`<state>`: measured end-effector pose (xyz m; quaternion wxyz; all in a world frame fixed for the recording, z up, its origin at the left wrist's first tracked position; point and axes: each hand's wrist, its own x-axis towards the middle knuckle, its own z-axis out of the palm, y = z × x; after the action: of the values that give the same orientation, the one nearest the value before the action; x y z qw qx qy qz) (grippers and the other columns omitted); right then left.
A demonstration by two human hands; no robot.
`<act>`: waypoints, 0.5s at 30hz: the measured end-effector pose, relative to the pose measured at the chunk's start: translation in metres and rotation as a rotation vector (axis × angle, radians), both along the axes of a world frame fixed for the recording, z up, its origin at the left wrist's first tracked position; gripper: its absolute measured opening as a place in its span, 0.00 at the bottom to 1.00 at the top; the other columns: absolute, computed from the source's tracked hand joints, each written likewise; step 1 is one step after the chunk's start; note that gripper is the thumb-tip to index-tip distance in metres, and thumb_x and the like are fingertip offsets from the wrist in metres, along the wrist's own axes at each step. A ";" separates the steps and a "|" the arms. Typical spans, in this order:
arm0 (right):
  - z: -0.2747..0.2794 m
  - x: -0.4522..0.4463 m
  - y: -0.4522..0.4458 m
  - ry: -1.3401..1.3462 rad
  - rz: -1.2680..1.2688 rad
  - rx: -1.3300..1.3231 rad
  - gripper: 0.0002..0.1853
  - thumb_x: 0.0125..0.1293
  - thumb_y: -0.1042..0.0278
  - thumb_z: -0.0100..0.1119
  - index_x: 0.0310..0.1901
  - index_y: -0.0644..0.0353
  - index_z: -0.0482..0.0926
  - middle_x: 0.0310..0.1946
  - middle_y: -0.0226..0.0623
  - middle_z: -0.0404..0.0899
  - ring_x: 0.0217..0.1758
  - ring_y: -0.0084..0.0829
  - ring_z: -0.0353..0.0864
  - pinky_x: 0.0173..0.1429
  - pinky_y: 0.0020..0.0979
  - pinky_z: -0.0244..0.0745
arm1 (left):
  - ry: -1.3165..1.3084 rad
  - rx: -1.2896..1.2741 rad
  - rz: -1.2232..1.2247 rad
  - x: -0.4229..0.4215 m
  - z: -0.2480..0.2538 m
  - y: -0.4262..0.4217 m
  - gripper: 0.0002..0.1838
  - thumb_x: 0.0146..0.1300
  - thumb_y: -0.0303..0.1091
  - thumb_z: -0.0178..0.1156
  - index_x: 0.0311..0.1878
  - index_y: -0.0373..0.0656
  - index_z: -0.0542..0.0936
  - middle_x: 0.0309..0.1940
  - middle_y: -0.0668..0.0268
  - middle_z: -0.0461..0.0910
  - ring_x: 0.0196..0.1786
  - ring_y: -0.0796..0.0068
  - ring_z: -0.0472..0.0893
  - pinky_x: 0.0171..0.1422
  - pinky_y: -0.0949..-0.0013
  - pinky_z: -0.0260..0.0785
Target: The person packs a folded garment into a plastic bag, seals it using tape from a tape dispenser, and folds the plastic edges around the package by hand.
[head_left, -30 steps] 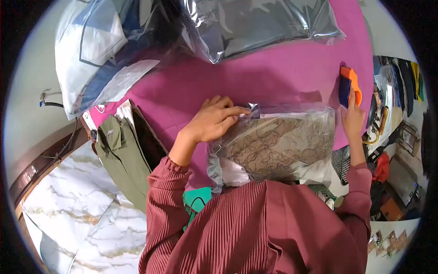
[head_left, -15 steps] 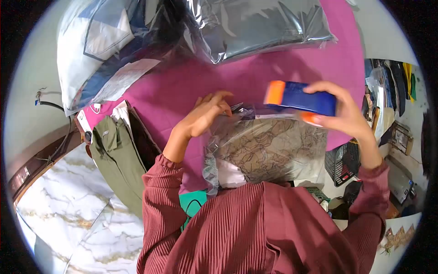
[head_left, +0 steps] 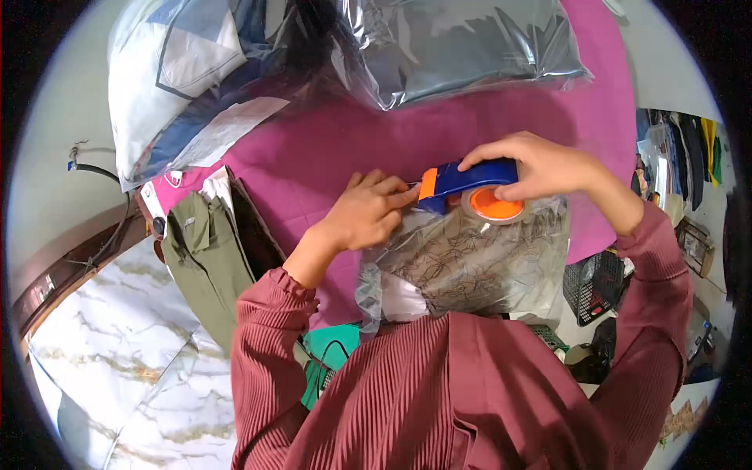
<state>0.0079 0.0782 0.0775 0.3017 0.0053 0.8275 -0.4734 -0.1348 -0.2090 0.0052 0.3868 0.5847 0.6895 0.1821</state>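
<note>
One half-open left hand (head_left: 364, 211) is rested at the upper-left edge of a clear bag (head_left: 556, 218); whether film is pinched cannot be told. Over that edge, a tape dispenser (head_left: 464, 180) is gripped by the curled right hand (head_left: 548, 166); were it to slip, nearby left fingertips could be nicked.

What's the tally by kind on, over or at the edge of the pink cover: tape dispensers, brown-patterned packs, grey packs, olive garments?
Tape dispenser: 1
Brown-patterned pack: 1
Grey pack: 1
Olive garment: 1
Total: 4
</note>
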 end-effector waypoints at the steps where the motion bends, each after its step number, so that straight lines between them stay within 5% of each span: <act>1: 0.003 0.005 -0.001 0.057 0.046 0.094 0.24 0.56 0.66 0.61 0.57 0.56 0.83 0.42 0.37 0.85 0.37 0.34 0.80 0.42 0.34 0.75 | 0.075 0.023 -0.047 0.002 0.001 0.001 0.24 0.65 0.43 0.49 0.62 0.50 0.78 0.59 0.62 0.73 0.60 0.57 0.71 0.65 0.49 0.59; 4: 0.010 0.013 -0.001 0.169 0.133 0.284 0.24 0.58 0.65 0.59 0.58 0.56 0.82 0.41 0.38 0.84 0.38 0.36 0.80 0.43 0.35 0.74 | 0.224 0.072 -0.148 0.005 0.002 0.005 0.26 0.64 0.43 0.49 0.64 0.48 0.77 0.63 0.62 0.73 0.60 0.56 0.70 0.63 0.48 0.61; 15: 0.023 0.006 -0.009 0.141 0.008 0.037 0.24 0.63 0.61 0.60 0.60 0.56 0.81 0.37 0.44 0.83 0.36 0.40 0.80 0.41 0.38 0.74 | 0.209 0.201 -0.310 -0.003 -0.010 0.000 0.27 0.65 0.44 0.47 0.66 0.50 0.74 0.74 0.68 0.67 0.70 0.55 0.66 0.61 0.46 0.62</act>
<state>0.0141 0.0694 0.1000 0.2445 -0.0255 0.8554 -0.4560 -0.1381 -0.2092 -0.0051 0.2765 0.7350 0.6060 0.1266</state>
